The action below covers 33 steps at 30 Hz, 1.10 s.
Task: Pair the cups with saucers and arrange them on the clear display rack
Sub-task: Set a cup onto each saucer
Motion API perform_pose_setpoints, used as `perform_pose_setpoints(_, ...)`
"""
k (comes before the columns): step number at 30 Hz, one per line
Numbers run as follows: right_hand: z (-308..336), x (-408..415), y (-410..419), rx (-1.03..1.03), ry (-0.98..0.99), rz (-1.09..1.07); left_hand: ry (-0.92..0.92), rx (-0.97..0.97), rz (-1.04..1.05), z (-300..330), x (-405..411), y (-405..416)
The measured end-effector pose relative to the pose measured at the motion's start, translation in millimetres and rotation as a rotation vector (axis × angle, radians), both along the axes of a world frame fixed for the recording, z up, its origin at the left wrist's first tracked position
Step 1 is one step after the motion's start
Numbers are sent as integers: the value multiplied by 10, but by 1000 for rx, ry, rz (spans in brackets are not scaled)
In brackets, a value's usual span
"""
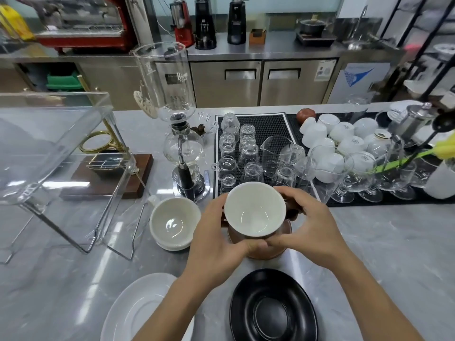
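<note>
Bright, even indoor light falls from overhead, and I see it streak white across the grey counter (384, 242) at lower left. Glare flashes on the clear rack (56, 143) at left and on the glassware (246, 156) in the middle. Shadows are faint. The wide lens bows the edges, and the upper corners are smeared and soft.

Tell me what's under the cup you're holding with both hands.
Under the cup sits a brown saucer; only its near rim shows below the left hand and right hand. The cup and fingers cover the rest, so I cannot tell whether the cup touches it.
</note>
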State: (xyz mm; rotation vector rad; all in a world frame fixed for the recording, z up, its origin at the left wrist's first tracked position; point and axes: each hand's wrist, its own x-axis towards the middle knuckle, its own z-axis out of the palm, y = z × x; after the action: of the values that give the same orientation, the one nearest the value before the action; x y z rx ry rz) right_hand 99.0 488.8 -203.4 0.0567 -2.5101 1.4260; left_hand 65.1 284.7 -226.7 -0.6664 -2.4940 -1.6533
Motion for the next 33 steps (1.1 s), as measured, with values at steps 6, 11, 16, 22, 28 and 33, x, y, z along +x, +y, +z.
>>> perform_pose_setpoints(6, -200, -76, 111, -37, -63, -40, -59, -21, -35, -108, -141, 133)
perform_pose_setpoints(11, -360, -146, 148, -33, -119, -43, -145, -21, -71, -244, -237, 192)
perform_pose_setpoints(16, -565, -194, 215, -27, -143, -29, -202, -23, -91, -385, -310, 219)
perform_pose_setpoints(22, -691, -179, 269, -33, -174, -4, -210, -51, -82, -461, -331, 254)
perform_pose_setpoints(28, -773, -171, 290, -39, -223, 16, -243, -42, -85, -505, -313, 288)
perform_pose_setpoints(33, -779, -166, 327, -42, -211, 18, -245, -45, -99, -500, -300, 298)
